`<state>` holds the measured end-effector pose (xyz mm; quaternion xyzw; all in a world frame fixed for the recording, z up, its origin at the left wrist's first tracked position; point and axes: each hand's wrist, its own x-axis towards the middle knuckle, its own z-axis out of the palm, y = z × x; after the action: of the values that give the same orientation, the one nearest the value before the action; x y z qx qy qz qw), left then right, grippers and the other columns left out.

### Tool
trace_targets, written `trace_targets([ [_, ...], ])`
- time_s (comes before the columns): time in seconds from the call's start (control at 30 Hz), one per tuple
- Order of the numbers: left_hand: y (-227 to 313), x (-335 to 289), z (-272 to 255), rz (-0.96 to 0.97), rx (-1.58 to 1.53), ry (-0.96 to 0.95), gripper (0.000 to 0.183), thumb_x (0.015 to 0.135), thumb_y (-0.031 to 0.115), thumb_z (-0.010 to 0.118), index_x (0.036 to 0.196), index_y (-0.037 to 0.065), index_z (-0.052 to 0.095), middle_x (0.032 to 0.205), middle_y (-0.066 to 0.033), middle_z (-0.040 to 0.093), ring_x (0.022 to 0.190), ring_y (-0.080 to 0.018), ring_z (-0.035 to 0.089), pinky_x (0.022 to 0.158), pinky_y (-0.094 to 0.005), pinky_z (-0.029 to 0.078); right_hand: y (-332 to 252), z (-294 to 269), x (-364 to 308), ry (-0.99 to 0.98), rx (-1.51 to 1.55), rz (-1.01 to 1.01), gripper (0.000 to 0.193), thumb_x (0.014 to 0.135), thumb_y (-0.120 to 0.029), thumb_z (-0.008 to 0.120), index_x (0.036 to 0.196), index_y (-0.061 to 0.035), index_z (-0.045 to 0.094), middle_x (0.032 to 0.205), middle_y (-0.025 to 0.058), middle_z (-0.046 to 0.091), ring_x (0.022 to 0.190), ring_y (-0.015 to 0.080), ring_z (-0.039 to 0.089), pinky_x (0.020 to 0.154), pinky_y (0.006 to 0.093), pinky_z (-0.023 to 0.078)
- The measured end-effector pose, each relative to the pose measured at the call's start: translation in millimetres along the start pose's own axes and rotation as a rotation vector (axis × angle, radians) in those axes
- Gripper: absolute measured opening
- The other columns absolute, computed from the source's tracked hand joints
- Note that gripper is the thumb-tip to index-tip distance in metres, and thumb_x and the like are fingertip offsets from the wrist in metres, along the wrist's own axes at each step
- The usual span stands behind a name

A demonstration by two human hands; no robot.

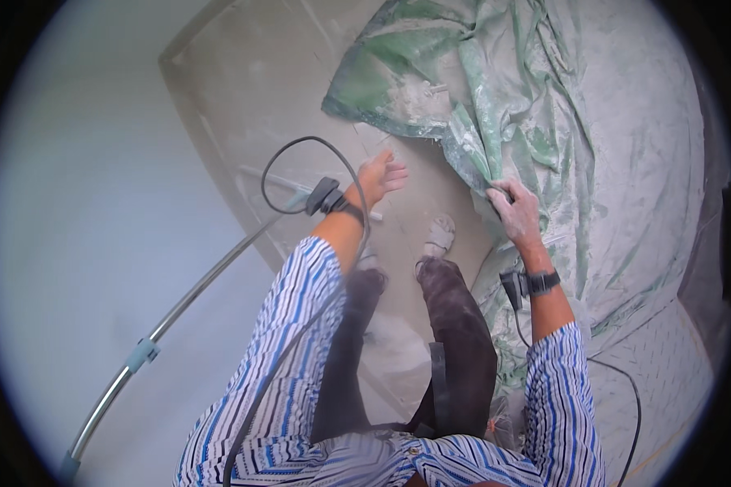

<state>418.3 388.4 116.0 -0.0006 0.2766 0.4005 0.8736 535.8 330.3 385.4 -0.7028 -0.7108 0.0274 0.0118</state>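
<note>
A green sheet, crumpled and coated with white dust, spreads over the right side of the floor. My right hand pinches its near edge, and folds run upward from the grip. Loose white debris lies on the sheet's upper left part. My left hand hangs over the floor left of the sheet, fingers apart and holding nothing. It does not touch the sheet. Each wrist wears a black strapped device with a cable.
A metal pole with pale blue fittings leans along the pale wall at left. Dusty tiled floor meets that wall. My shoes stand near the sheet's edge. A black cable loops by my left arm.
</note>
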Motion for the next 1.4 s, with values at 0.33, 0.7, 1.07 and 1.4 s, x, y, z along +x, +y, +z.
trace_targets([
  [0.33, -415.7, 400.6, -69.6, -0.027, -0.635, -0.134, 0.018, 0.088, 0.012, 0.054, 0.101, 0.000, 0.053, 0.098, -0.0151, 0.059, 0.091, -0.0287, 0.060, 0.078, -0.0399, 0.052, 417.3, 393.0, -179.4, 0.019, 0.090, -0.031, 0.017, 0.077, -0.016, 0.065, 0.089, -0.0040, 0.063, 0.084, 0.0122, 0.063, 0.077, 0.0286, 0.062, 0.068, 0.0354, 0.047],
  [0.7, -589.6, 492.1, -64.2, 0.588, -0.201, -0.029, 0.014, 0.082, -0.001, 0.048, 0.094, 0.001, 0.053, 0.090, -0.0098, 0.058, 0.083, -0.0248, 0.061, 0.071, -0.0411, 0.054, 984.8, 463.8, -313.4, 0.339, 0.188, 0.570, 0.030, 0.072, -0.022, 0.068, 0.093, -0.0003, 0.063, 0.096, 0.0165, 0.063, 0.083, 0.0324, 0.061, 0.079, 0.0391, 0.048],
  [1.07, -654.5, 526.3, 34.8, 0.662, 0.137, 0.048, 0.018, 0.087, 0.005, 0.052, 0.104, -0.002, 0.053, 0.101, -0.0103, 0.060, 0.091, -0.0234, 0.060, 0.076, -0.0357, 0.051, 1302.7, 441.8, -345.8, 0.510, -0.374, 0.864, 0.041, 0.073, -0.033, 0.068, 0.098, -0.0009, 0.060, 0.098, 0.0204, 0.062, 0.095, 0.0380, 0.057, 0.084, 0.0445, 0.046],
  [1.4, -657.0, 411.1, 154.5, 0.774, 0.237, 0.162, 0.020, 0.089, 0.006, 0.048, 0.107, -0.002, 0.053, 0.104, -0.0098, 0.060, 0.089, -0.0230, 0.061, 0.070, -0.0331, 0.048, 1416.5, 273.2, -514.2, 0.766, -0.463, 0.614, 0.018, 0.076, -0.018, 0.056, 0.091, -0.0081, 0.058, 0.088, 0.0167, 0.059, 0.085, 0.0364, 0.056, 0.076, 0.0463, 0.044],
])
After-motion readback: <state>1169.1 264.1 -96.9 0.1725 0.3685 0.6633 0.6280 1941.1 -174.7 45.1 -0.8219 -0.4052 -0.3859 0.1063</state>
